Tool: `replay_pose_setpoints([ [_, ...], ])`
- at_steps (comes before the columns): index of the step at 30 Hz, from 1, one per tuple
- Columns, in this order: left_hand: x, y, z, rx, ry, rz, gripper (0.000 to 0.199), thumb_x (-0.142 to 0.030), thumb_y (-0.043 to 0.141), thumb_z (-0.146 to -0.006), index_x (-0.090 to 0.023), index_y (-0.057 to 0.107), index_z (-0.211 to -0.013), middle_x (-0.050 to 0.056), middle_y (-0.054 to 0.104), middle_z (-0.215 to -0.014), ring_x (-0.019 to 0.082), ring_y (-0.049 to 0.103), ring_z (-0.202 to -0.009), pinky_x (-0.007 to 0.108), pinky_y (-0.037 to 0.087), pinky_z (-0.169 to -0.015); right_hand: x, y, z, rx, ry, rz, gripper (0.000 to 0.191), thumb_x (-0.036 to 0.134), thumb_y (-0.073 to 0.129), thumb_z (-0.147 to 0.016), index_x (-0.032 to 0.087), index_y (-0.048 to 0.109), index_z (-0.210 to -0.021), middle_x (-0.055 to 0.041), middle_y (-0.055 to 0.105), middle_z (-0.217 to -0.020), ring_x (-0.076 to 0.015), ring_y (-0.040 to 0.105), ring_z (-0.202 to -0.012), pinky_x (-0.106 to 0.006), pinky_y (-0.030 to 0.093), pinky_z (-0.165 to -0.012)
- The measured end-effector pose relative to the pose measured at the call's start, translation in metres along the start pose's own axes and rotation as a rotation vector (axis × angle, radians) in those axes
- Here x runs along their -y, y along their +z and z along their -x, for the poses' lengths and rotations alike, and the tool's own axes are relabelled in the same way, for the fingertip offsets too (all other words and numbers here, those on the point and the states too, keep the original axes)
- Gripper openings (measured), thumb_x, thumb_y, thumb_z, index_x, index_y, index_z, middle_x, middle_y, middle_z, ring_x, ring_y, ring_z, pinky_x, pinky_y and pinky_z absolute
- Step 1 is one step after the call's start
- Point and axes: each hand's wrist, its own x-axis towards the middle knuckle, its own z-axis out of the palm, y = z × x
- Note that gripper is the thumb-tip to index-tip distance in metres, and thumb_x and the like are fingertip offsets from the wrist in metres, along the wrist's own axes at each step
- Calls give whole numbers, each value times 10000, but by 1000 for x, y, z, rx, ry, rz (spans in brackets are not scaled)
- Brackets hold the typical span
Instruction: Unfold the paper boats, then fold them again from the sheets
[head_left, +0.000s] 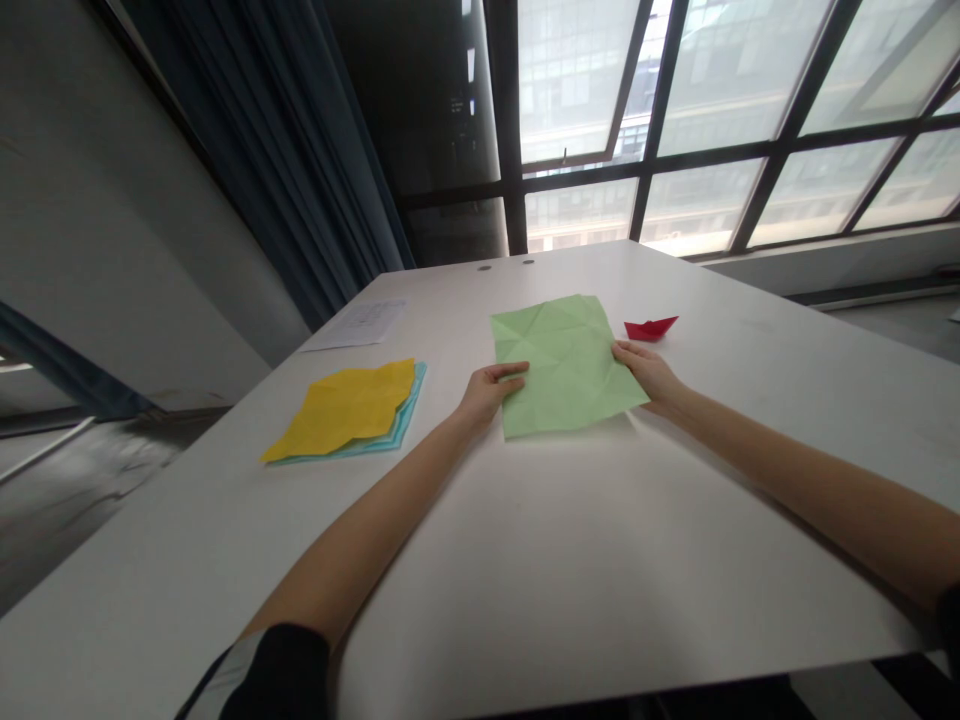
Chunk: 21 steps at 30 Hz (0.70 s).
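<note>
A creased sheet of light green paper is held up between my two hands, tilted a little above the white table. My left hand pinches its left edge, with fingers lying over the front face. On the opposite side, my right hand grips the right edge; part of its fingers is hidden behind the sheet. Just beyond my right hand, a small red folded paper boat rests on the table, apart from the hand.
To the left lies a yellow paper sheet on top of light blue paper. Farther back is a white printed sheet. Two round inserts sit near the table's far edge. A blue curtain and windows stand behind.
</note>
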Motion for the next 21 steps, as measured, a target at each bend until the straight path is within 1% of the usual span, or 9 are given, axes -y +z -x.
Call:
replay_pose_setpoints([
  [2, -1, 0, 0, -23, 19, 14, 372, -142, 738, -518, -140, 692, -887, 78, 680, -883, 151, 609, -766, 337, 466, -822, -4, -2, -1, -85, -14, 58, 232, 314, 586, -722, 223, 506, -919, -12, 645, -706, -168, 619, -603, -317, 519, -545],
  [4, -2, 0, 0, -32, 41, 22, 384, -145, 738, -511, -140, 692, -893, 74, 677, -882, 143, 606, -757, 333, 464, -822, -6, -3, -1, -131, -55, 122, 336, 331, 587, -716, 255, 458, -1017, 35, 611, -651, -138, 594, -551, -267, 493, -494],
  [6, -3, 0, 0, -31, 64, 23, 406, -150, 736, -507, -141, 689, -910, 70, 675, -882, 140, 603, -755, 327, 463, -816, -8, -2, 1, -108, -116, 187, 405, 362, 598, -704, 271, 439, -1065, 69, 577, -613, -113, 565, -520, -226, 465, -469],
  [9, -5, -1, 0, -23, 88, -3, 459, -141, 722, -507, -145, 676, -963, 62, 674, -875, 138, 600, -741, 316, 469, -791, -9, 1, 4, 11, -177, 250, 385, 381, 638, -672, 235, 532, -1012, 47, 601, -665, -110, 565, -562, -229, 476, -513],
  [11, -6, -2, 1, -16, 100, -32, 491, -125, 709, -509, -148, 664, -997, 55, 674, -869, 134, 597, -729, 304, 472, -774, -9, 3, 5, 63, -169, 249, 374, 366, 675, -646, 221, 587, -979, 13, 641, -775, -125, 589, -636, -259, 502, -586],
  [13, -7, -1, 1, -14, 99, -56, 512, -122, 710, -511, -150, 655, -1019, 53, 673, -866, 133, 597, -716, 296, 474, -756, -9, 5, 6, 85, -136, 219, 395, 347, 707, -624, 223, 609, -987, -6, 657, -865, -142, 607, -699, -288, 517, -648],
  [17, -4, 0, 0, -12, 74, -48, 491, -194, 757, -513, -129, 661, -990, 78, 675, -850, 147, 603, -698, 305, 481, -724, -4, 10, 9, 75, -84, 138, 375, 316, 748, -594, 216, 645, -941, -16, 679, -849, -159, 625, -712, -316, 531, -682],
  [21, -1, 2, 0, -22, 106, -19, 417, -249, 783, -506, -119, 687, -890, 83, 677, -845, 154, 602, -726, 307, 468, -756, 0, 16, 13, 71, -28, 62, 339, 304, 760, -589, 209, 660, -899, -24, 693, -822, -174, 637, -704, -337, 536, -692],
])
